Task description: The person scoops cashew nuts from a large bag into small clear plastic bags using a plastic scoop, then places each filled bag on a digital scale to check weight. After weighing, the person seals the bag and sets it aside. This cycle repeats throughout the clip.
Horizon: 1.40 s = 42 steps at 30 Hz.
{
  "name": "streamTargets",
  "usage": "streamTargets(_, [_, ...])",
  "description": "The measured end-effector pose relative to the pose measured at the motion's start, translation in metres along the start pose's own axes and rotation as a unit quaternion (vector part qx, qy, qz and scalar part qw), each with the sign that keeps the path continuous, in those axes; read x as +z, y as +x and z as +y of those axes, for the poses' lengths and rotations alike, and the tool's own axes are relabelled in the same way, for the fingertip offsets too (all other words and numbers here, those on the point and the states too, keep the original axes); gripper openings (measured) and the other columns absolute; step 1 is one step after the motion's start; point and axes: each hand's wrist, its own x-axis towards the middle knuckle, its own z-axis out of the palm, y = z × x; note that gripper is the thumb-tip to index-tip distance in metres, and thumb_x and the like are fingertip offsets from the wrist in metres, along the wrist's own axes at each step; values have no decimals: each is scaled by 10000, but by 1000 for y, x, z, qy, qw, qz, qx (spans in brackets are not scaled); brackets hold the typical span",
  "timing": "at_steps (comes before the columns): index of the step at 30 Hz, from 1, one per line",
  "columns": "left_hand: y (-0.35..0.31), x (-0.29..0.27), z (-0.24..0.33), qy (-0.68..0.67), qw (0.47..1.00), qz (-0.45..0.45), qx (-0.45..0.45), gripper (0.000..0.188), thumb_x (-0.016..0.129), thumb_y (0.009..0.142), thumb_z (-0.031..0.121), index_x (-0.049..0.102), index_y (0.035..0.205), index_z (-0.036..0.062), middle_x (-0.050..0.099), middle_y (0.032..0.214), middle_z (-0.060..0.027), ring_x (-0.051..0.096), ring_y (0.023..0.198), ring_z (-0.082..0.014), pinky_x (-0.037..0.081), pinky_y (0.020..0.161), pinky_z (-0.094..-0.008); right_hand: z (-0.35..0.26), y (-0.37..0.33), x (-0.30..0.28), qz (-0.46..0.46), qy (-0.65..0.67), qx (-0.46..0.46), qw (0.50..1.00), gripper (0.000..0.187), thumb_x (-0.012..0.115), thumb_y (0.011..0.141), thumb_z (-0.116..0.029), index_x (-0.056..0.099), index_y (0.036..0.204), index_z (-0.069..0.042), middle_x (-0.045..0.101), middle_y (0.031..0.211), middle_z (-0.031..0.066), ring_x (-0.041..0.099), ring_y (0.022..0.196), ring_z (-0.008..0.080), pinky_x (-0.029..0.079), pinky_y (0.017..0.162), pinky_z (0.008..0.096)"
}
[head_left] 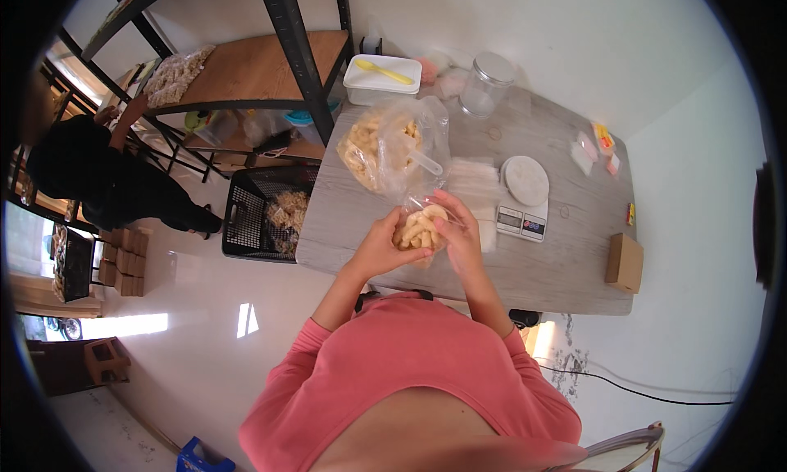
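Note:
Between my hands, over the near edge of the table, is a small clear plastic bag [418, 231] filled with pale yellow curled snacks. My left hand [379, 247] wraps round its left side. On the other side my right hand [461, 234] grips the bag near its top, fingers bent over the film. Just beyond lies a large open plastic bag [361, 148] of the same snacks, with a white-handled scoop [426, 162] in its mouth. A stack of flat clear bags [477, 185] is right of my hands, next to a white digital kitchen scale [525, 185].
At the table's back stand a white lidded tub [382, 88] with a yellow spoon [384, 70] and a clear jar [487, 85]. A cardboard box [625, 263] sits at the right edge. On the left are a black crate [246, 218], shelving [238, 70] and another person [98, 173].

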Motion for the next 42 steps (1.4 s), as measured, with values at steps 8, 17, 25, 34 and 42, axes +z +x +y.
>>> streamTargets(8, [4,4,-1,-90,995,33,17,532,813,626,192,490,1011,17,620,921,-94,611,836,-147,494,705,-278,4,9,8,51,1,32,998,331,632,784,-25,533,1099,10,614,1050,139,582,965,176,463,851,285])
streamTargets(17, [6,2,-13,-171,983,-52,-44,750,803,633,141,386,1243,13,540,1106,-92,521,1018,-138,447,856,-289,3,15,7,29,60,21,998,322,605,795,-31,516,1099,20,587,1093,150,573,962,186,466,834,288])
streamTargets(25, [10,-6,-3,-165,985,-44,-22,667,793,663,117,427,1209,7,559,1074,-74,540,974,-128,462,830,-277,-16,18,-11,-48,-221,-198,954,351,650,722,-27,564,1062,-17,514,1185,144,523,1056,217,428,896,334])
streamTargets(34, [20,-5,0,-213,973,-91,-19,674,787,665,56,409,1220,-1,555,1074,-76,536,974,-118,462,824,-268,-53,27,-23,-121,-411,-218,877,295,726,684,-100,628,952,-23,552,1150,121,595,908,217,464,805,316])
streamTargets(42, [38,5,-13,-209,976,-53,-35,506,652,820,125,389,1233,-4,543,1075,-71,512,1009,-120,434,859,-276,-15,36,-20,28,-130,-66,989,329,656,787,-13,518,1085,-6,613,1022,107,602,902,140,480,772,251])
